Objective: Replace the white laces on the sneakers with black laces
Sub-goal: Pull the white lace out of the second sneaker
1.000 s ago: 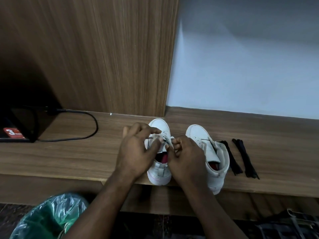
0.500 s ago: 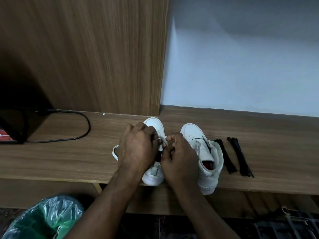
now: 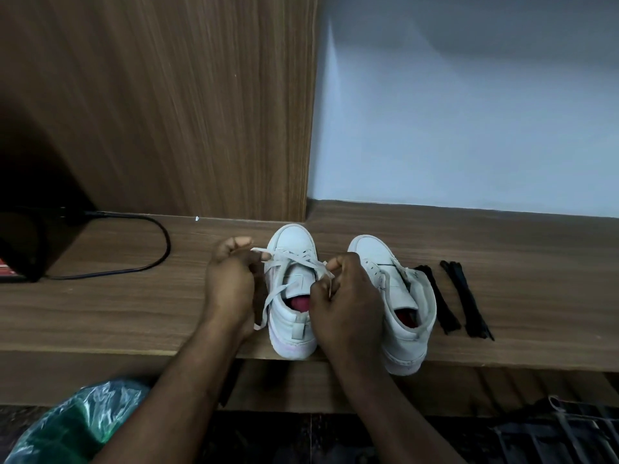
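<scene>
From the head camera we are watching a person working on one white sneaker [image 3: 290,241]. It is standing toe-away on the wooden surface [image 3: 100,306] between the two grips, with its heel at the near edge. The left grip [image 3: 231,289] is curling around one run of the white lace [image 3: 288,262] and pinching it just left of the eyelets. The right grip [image 3: 348,306] is pinching the other run just right of them. We are judging that the ends are being drawn apart so the lace can slide out of its rows. A loose tail is hanging beside the left grip. The second sneaker [image 3: 375,252] is standing just right of the right grip. Two bundled black laces [image 3: 465,299] are lying farther right, within easy reach for the swap. We are finding no readable brand on the shoes. A red label [image 3: 5,267] far left of the left grip is too cut off to read.
</scene>
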### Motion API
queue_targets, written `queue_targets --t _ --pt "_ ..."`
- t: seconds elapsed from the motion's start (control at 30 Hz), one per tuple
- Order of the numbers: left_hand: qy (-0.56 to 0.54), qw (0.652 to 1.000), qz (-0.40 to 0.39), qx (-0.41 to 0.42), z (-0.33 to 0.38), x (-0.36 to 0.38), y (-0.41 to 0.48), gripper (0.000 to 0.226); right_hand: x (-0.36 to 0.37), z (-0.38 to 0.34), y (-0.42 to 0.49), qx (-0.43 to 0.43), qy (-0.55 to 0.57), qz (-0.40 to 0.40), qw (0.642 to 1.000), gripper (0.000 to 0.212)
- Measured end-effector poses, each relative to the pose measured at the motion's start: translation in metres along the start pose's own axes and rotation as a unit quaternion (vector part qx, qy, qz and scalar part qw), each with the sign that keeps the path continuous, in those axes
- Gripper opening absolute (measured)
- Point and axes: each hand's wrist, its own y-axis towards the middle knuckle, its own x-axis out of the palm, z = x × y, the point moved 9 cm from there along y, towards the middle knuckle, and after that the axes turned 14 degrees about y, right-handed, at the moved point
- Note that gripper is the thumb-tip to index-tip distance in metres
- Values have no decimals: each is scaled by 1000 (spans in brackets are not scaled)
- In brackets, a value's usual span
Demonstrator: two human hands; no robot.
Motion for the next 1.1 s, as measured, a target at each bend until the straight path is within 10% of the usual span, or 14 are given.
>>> queue_targets --t 0.23,0.37,0.43,0.53,0.67,0.87,0.97,1.1 --pt "433 848 -30 304 46 4 -10 12 4 0 -1 -4 3 -1 1000 22" --pt "334 904 -5 268 40 -7 -2 15 4 -4 -4 -18 -5 7 1000 20" --pt "146 979 48 135 22 -30 15 17 3 -4 -4 -17 -5 10 1000 19" --pt "-78 989 87 -93 -24 -51 30 17 4 -4 -4 -13 -2 7 1000 16" --pt "131 987 96 -10 -15 -54 29 10 0 1 -3 -1 20 19 1000 15" --pt "405 836 21 369 54 0 -23 18 4 1 -6 7 39 25 999 13" --pt "516 750 -14 415 43 34 -39 14 2 4 -5 11 40 28 999 14" --pt "547 746 24 379 40 33 -35 14 3 4 -6 8 43 21 999 13"
